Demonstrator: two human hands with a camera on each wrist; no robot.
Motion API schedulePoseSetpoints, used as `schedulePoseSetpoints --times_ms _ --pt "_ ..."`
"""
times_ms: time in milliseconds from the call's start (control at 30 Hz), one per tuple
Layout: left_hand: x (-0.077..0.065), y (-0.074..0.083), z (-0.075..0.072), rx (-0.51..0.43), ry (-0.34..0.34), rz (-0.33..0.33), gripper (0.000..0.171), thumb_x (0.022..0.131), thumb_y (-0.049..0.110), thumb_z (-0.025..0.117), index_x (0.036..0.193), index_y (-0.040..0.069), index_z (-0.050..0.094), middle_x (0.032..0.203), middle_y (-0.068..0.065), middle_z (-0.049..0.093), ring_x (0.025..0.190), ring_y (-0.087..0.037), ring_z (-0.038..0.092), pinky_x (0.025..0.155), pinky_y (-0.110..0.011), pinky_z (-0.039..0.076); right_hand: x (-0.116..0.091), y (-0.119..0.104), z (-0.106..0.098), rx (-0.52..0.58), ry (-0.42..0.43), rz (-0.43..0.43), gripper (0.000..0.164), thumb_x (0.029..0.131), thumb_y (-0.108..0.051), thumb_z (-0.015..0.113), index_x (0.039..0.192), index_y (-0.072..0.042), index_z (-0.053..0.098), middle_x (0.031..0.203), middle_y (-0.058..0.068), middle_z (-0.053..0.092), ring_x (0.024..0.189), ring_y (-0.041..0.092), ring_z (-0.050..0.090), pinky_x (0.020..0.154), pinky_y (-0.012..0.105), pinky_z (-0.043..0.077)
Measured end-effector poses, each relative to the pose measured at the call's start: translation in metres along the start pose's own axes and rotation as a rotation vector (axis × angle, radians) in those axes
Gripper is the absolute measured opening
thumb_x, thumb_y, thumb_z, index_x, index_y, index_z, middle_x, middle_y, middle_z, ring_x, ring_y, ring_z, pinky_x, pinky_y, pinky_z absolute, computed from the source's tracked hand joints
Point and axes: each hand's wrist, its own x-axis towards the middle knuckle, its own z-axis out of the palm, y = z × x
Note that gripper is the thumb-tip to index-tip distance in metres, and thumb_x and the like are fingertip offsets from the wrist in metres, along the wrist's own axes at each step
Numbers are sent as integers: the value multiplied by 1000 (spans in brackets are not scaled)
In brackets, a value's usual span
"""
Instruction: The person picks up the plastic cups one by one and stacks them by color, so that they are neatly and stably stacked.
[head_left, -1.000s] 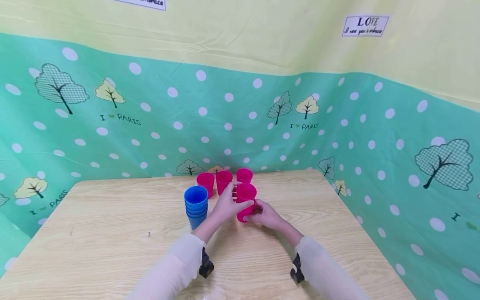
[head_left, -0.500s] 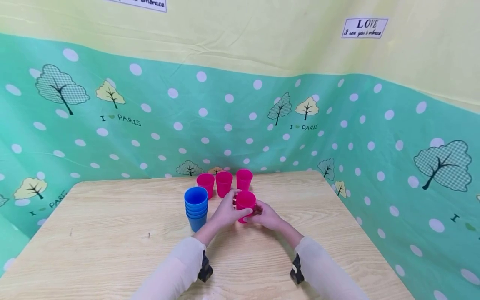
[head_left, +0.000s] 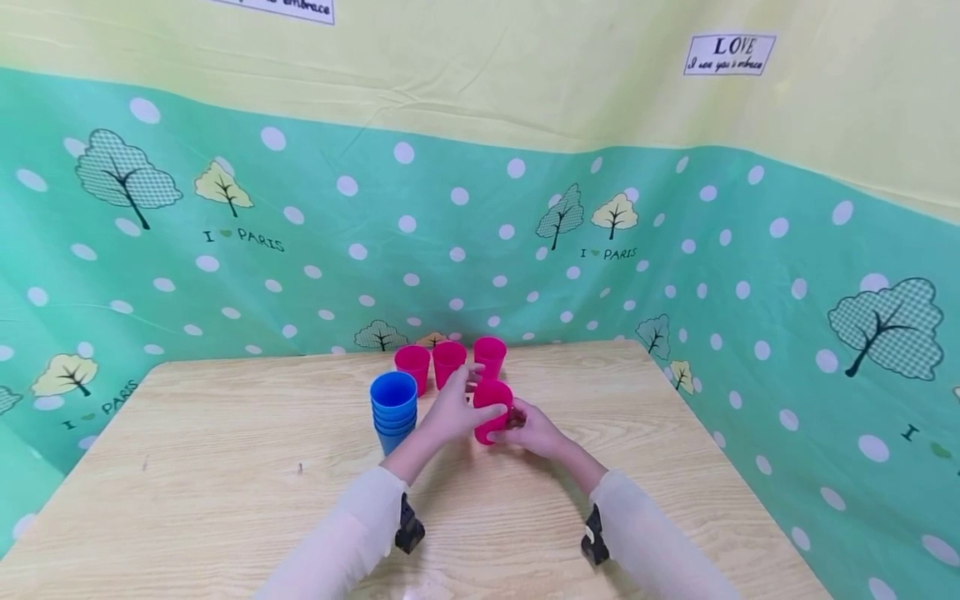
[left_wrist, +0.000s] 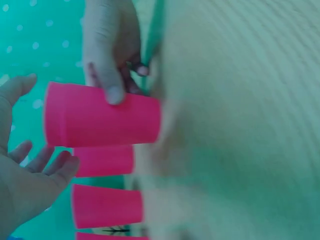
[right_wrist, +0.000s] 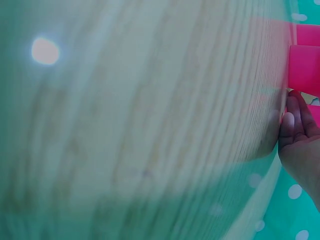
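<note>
Pinches the upright cup low down in the right hand, in front of the back cups, with the left hand spread just left of its rim, nearer top than base.

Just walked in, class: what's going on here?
A person's right hand holds a bright pink tapered plastic-looking cup, while the left hand is open beside it. Behind it, three more pink cups stand upright on a pale wood-grain table, and a nested stack of blue plastic-looking cups stands to the left.
</note>
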Motion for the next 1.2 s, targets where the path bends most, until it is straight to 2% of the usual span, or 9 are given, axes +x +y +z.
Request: schedulePoseSetpoints --times_ms 200,433,667,833,933,1200 --pt "1 24 -11 31 22 69 74 76 30 77 136 15 37 132 -13 49 119 -30 50 92 -44 51 9 21 0 -36 33 27 53 80 -16 74 127 -10 52 109 9 63 95 21 58 80 26 50" --pt "3 55 -26 77 -10 97 75 75 33 77 137 16 37 129 -6 51 120 -27 50 91 -41 52 9 23 -2 -37 32 20 49 80 -19 74 123 -9 54 109 10 64 96 21 58 83 27 49" --pt "6 73 -55 95 -6 117 73 80 38 73 139 17 37 132 -6 50 122 -25 49 96 -43 48 10 24 -2 -45 45 28 48 79 -19 75 121 -7 56 106 9 64 92 19 59 81 27 48" --pt "10 77 -80 105 29 119 70 81 36 72 138 14 37 132 -7 49 121 -28 51 98 -44 47 11 24 -1 -50 56 24 47 78 -17 76 120 -5 56 103 9 64 92 20 58 80 28 48" --pt "12 75 -96 122 44 95 70 81 37 71 137 15 37 133 -9 48 122 -29 50 99 -46 46 11 25 -1 -49 54 33 48 78 -18 76 120 -6 56 103 8 64 92 19 57 80 29 47" --pt "22 50 -127 149 55 23 76 81 41 70 141 13 32 141 -12 41 128 -33 42 100 -51 43 9 23 1 -54 58 72 50 78 -22 76 122 -12 55 108 5 62 95 18 56 84 29 47"
